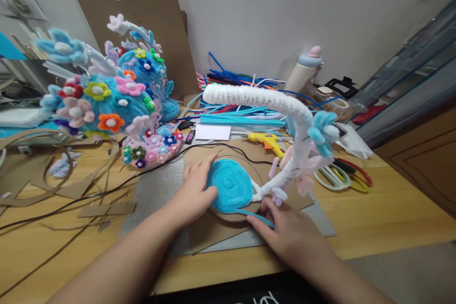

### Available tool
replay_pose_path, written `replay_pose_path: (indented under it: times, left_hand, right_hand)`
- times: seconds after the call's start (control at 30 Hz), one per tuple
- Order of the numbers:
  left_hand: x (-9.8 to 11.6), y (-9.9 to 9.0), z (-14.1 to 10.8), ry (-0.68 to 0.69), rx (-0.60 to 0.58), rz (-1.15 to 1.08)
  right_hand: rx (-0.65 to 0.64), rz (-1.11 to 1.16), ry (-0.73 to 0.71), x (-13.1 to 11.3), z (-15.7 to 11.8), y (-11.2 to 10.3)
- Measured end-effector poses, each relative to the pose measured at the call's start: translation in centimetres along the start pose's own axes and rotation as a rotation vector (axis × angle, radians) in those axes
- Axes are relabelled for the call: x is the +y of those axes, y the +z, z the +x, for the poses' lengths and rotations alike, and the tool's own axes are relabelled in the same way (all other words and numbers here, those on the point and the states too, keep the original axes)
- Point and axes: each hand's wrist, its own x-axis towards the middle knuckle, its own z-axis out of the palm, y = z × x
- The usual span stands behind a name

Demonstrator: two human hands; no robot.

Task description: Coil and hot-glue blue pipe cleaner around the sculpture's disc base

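Note:
A coiled blue pipe-cleaner disc (230,185) lies on a round cardboard base in the middle. My left hand (195,190) rests at its left edge, fingers apart, thumb on the blue coil. From the coil's lower edge a blue strand (254,216) runs right into my right hand (281,225), whose thumb and fingers are closed on it. A white wrapped arch (301,137) rises from the base beside the disc and curves left at the top. Blue flower (323,133) and pink flowers sit on its right side.
Flower-covered blue pieces (110,99) stand at the left. A yellow glue gun (267,142), pipe cleaners (245,116) and a bottle (302,73) are behind. Scissors (335,176) lie right. A black cable (156,168) crosses the table (392,218).

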Motion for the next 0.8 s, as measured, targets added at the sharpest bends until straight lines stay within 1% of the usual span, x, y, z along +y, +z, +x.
replay_pose_path:
  times: [0.03,0.1,0.2,0.27,0.37,0.57,0.67,0.8]
  left_hand:
    - [0.3,-0.1,-0.3,0.034,0.017,0.032]
    - [1.2,-0.4,-0.9,0.150,0.041,0.096]
    - [2.3,-0.8,-1.8,0.332,-0.029,0.175]
    - [2.6,-0.7,-2.1,0.387,-0.071,0.211]
    - [2.6,-0.3,-2.0,0.387,-0.078,0.241]
    - [2.4,0.5,-2.0,0.385,-0.049,0.265]
    - [2.5,1.0,-2.1,0.377,-0.015,0.279]
    - [2.8,1.9,-2.3,0.317,0.035,0.276]
  right_hand:
    - [-0.004,0.018,0.005,0.0,0.0,0.0]
    - [-0.010,0.044,0.007,0.2,0.0,-0.1]
    - [-0.014,0.054,-0.004,0.3,0.2,-0.4]
    - [-0.009,0.052,-0.010,0.3,0.2,-0.5]
    - [0.001,0.059,-0.012,0.4,0.2,-0.5]
    - [0.011,0.055,0.003,0.3,0.2,-0.4]
    - [0.012,0.054,0.008,0.3,0.3,-0.4]
    - [0.040,0.037,0.010,0.6,0.4,-0.2]
